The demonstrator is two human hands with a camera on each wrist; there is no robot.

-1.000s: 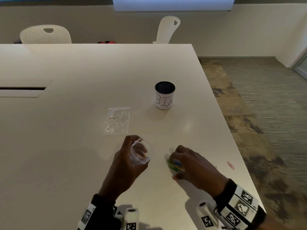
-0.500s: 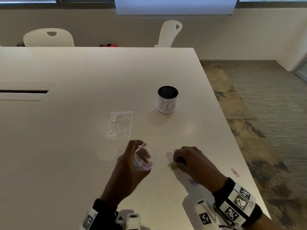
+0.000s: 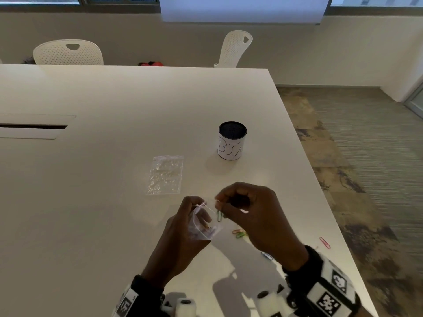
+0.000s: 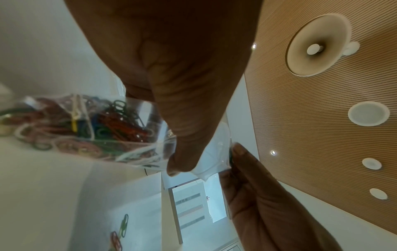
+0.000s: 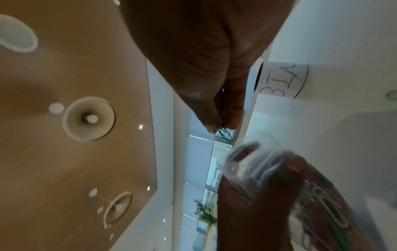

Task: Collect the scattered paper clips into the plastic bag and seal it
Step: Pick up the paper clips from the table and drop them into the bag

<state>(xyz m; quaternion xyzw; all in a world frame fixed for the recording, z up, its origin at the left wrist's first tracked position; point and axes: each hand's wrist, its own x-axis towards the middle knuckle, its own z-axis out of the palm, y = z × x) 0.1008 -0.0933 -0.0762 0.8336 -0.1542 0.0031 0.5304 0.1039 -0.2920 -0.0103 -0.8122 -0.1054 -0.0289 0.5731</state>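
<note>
My left hand grips a small clear plastic bag above the white table, its mouth held open toward the right. Coloured paper clips fill the bag's bottom. My right hand pinches a dark green paper clip between thumb and finger, hanging at the bag's mouth. In the right wrist view the clip sticks out below the fingertips, just above the bag. Loose clips lie on the table: an orange and green pair, a blue one, a red one.
A second clear bag lies flat on the table beyond my hands. A white cup marked BIN stands farther back right. The table's right edge runs close to the red clip. Two white chairs stand at the far side.
My right hand rose off the table with a green clip and moved left to the bag's mouth. The left hand lifted the bag slightly. The camera tilted down a little.
</note>
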